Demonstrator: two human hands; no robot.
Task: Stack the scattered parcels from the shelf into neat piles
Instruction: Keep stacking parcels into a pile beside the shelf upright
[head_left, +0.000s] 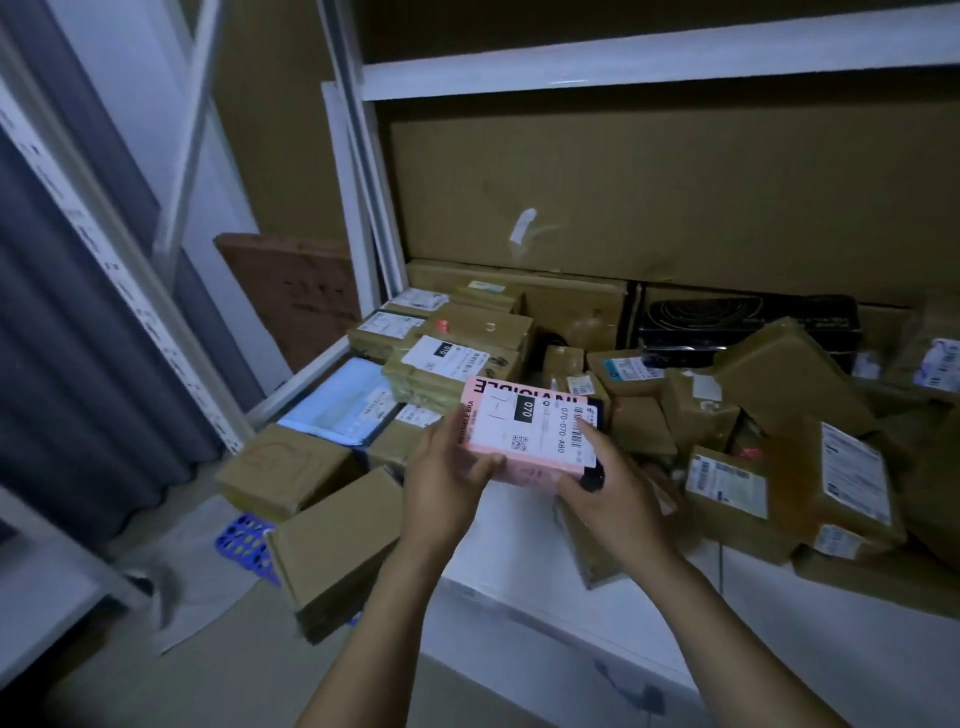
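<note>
A pink box (524, 431) with a white shipping label is held in the air above the white shelf (524, 561). My left hand (447, 483) grips its near left corner, thumb on the front edge. My right hand (608, 483) holds its right end, together with a dark object (595, 470) partly hidden under the fingers. To the left stands a neat pile of brown parcels (457, 353). Scattered brown parcels (753, 457) lie tumbled on the shelf to the right.
A pale blue mailer bag (343, 405) lies on brown cartons (285, 473) at the left. Another carton (337, 551) leans off the shelf front above a blue plastic basket (244, 540). A black printed box (748, 322) and large cardboard sheets stand at the back.
</note>
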